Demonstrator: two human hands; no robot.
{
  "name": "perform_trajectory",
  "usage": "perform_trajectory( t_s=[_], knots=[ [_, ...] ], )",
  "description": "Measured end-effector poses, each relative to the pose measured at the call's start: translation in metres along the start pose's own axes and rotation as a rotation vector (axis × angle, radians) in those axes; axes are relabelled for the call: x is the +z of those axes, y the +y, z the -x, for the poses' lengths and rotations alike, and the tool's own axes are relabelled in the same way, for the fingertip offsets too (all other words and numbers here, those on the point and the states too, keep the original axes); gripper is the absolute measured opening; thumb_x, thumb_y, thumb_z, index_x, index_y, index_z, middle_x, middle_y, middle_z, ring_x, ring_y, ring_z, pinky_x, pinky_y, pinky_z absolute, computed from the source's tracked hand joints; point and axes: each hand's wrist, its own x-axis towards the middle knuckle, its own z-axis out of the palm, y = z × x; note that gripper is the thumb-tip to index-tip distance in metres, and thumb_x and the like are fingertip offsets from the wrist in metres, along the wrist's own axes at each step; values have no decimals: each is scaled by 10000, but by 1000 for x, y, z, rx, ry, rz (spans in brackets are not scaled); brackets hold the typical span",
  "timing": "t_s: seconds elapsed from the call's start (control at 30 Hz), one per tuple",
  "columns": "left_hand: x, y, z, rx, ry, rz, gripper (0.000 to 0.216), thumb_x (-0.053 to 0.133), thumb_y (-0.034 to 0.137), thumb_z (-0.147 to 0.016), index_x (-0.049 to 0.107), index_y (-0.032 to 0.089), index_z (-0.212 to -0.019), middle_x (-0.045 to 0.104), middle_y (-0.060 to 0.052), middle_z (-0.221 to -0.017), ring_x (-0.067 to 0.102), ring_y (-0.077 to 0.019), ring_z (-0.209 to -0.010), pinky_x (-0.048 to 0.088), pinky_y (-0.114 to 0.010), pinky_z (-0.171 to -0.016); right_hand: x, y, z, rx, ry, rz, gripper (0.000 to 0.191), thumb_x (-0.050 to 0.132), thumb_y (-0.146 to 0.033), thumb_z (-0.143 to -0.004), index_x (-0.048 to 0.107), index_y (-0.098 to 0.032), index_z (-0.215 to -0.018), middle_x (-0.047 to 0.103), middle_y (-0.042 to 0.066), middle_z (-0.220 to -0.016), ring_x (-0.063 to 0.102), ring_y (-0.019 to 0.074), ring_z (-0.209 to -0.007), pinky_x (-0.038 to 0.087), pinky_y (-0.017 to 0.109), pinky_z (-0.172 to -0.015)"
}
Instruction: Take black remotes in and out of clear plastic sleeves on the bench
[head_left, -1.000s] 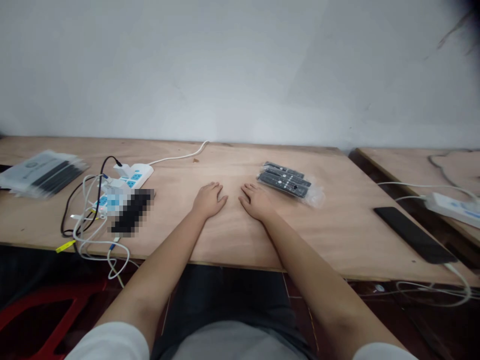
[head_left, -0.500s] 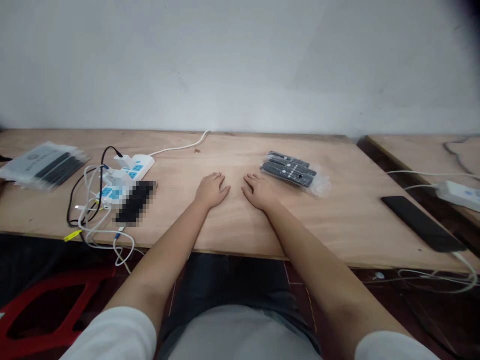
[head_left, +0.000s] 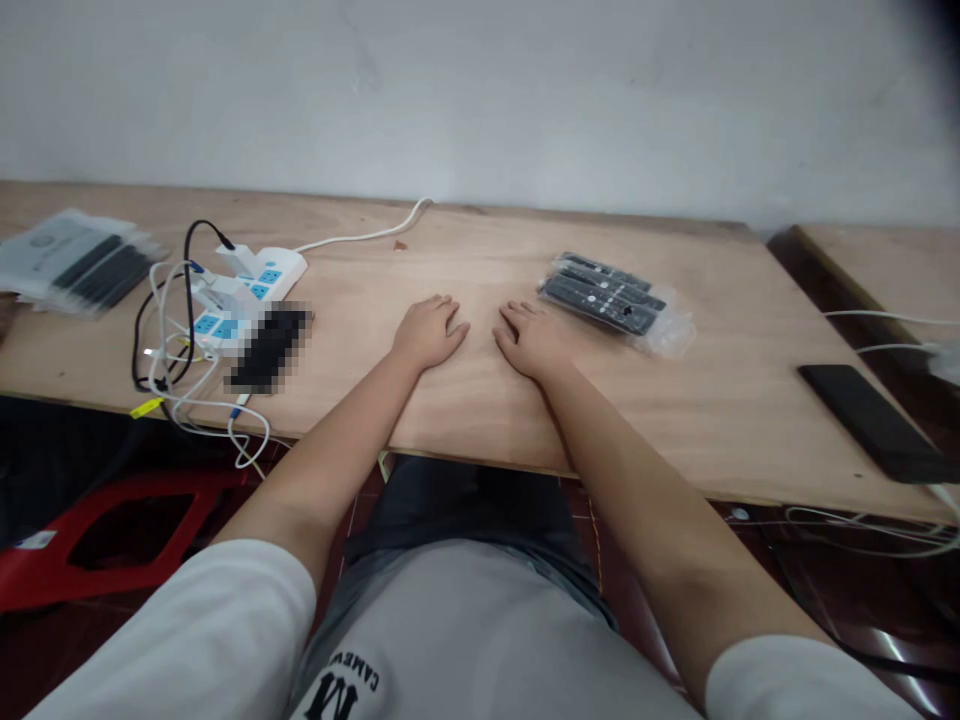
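Observation:
My left hand (head_left: 430, 331) lies palm down on the wooden table (head_left: 465, 410), its thumb apart from the fingers. Facing it across a small gap, my right hand (head_left: 526, 338) rests flat in the same way. Neither hand holds anything. Just beyond and to the right of my right hand lie several black remote controls (head_left: 604, 300) in clear plastic wrapping, not touched by it. To the left of my left hand is a dark object (head_left: 270, 348) blurred by pixelation, beside a white power strip (head_left: 283, 268).
Chargers and tangled cables (head_left: 187, 350) crowd the power strip. Flat plastic packets (head_left: 82, 260) with dark contents lie at the far left. A black phone (head_left: 874, 420) with a white cable sits near the right edge. A red plastic chair (head_left: 127, 530) stands below left, and a wall runs behind the table.
The view has tilted down, so the table sits higher in the picture and more of my shirt shows. Both hands stay in place on the table.

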Motion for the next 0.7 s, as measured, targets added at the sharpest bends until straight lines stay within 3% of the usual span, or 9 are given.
perform_trajectory(
  t_s=[0.47,0.7],
  knots=[
    [1,-1,-1,-15,9,15,538,484,489,-975,623,159,-1376,582,-129,-1477,493,-273,-1409,354,-455,-1210,-4,-3,0,25,-15,-3,572,460,-413,-987,553,-119,-1469,516,124,-1541,435,330,-1453,303,500,-1217],
    [2,-3,-1,13,42,1,540,500,476,-976,641,107,-1344,613,-147,-1438,523,-262,-1384,361,-413,-1206,-7,-5,0,20,-22,22,570,464,-405,-998,556,-80,-1458,514,145,-1540,439,317,-1450,300,444,-1224]
  ],
)
